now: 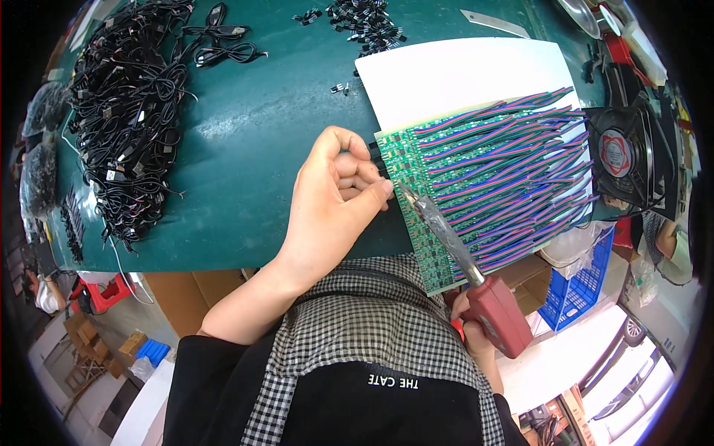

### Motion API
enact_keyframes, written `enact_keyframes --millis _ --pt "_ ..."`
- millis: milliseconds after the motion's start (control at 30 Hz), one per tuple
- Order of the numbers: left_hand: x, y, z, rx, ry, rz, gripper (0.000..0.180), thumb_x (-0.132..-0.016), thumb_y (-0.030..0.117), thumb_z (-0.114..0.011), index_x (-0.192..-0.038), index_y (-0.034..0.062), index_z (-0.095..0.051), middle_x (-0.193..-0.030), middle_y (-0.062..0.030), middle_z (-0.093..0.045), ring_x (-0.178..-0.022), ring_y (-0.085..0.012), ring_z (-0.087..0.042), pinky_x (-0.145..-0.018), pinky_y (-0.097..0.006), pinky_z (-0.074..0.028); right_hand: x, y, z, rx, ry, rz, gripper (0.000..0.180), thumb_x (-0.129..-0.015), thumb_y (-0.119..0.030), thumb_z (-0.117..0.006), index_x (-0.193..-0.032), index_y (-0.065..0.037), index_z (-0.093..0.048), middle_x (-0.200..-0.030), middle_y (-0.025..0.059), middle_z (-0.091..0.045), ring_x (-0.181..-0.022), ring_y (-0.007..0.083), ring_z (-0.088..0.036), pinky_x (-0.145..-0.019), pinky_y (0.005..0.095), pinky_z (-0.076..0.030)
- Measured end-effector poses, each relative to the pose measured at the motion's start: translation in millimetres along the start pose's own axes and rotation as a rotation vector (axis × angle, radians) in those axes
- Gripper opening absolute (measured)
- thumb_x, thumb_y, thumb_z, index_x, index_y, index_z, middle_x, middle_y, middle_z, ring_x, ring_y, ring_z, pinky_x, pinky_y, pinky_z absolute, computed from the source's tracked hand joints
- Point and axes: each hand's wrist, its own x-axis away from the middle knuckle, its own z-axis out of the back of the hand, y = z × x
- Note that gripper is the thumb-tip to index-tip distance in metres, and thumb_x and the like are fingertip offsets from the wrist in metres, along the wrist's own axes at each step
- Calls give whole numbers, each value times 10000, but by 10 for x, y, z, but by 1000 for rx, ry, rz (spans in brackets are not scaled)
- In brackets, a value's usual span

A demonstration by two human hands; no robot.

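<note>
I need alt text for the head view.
The right hand has its grip on a red-handled soldering tool, tip close to a panel of green circuit boards trailing coloured wires; the left hand is at the panel's left edge. Beneath are a white sheet and green table; a black fan stands right, heaped black cables far left.

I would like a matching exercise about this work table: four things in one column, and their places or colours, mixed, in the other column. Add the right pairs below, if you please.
Column one
1. soldering iron
2. pile of black cables
3. fan
4. white sheet

Column two
A. at the left side of the green table
B. partly under the circuit boards
C. has a dark red handle
D. just right of the loose ends of the coloured wires

Right pairs: 1-C, 2-A, 3-D, 4-B
</note>
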Motion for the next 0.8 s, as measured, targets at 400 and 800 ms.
enact_keyframes --millis 400,800 --pt "13 -5 13 -23 11 -8 267 -783 -72 -572 -927 41 -377 -732 -33 -556 -652 -73 -563 -601 -200 -467 -415 -617 -73 -196 51 -188 464 -716 -393 -696 -970 -17 -597 -663 27 -637 -603 138 -615 -586 256 -471" --pt "-232 160 253 -503 137 -255 248 -806 47 -616 -1005 -8 -480 -737 -65 -564 -647 -107 -543 -606 -239 -449 -381 -655 -200 -360 236 -192 733 -694 -603 -661 -1029 27 -497 -914 76 -562 -538 142 -512 -483 252 -372"
